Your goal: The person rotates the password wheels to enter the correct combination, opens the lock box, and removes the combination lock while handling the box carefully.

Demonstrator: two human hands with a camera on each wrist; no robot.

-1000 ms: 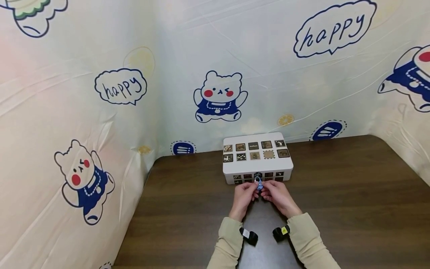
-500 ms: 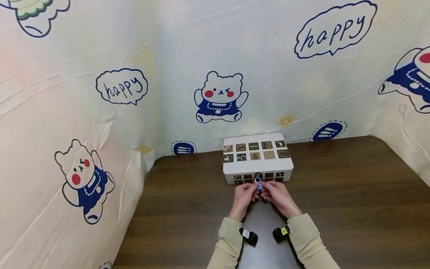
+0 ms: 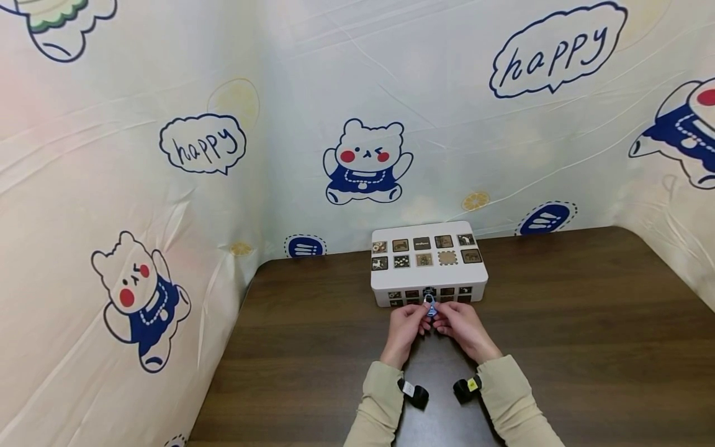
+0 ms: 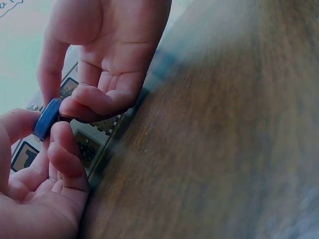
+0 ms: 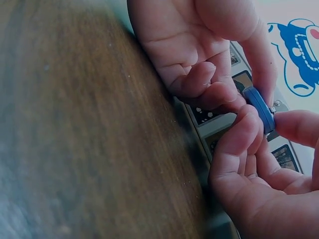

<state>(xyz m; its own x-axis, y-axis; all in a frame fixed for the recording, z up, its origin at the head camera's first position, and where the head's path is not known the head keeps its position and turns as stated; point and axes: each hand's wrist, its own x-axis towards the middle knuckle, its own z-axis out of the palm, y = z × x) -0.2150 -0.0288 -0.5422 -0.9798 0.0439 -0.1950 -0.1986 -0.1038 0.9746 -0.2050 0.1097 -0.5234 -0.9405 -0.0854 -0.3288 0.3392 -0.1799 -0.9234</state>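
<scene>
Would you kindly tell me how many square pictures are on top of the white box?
10: five in the back row, five in the front row atop the white box.

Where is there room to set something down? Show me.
The dark brown wooden table is bare between the white rectangular box and pale printed cloth, left and right. Crowded: the box's front, where left hand and right hand pinch the blue padlock.

Desk with a dark brown, wood-grained top and rounded far corners. A white rectangular box, lid closed and decorated with small squarish pictures, rests along the far edge, roughly midway between these corners, one long side facing the person.
</scene>
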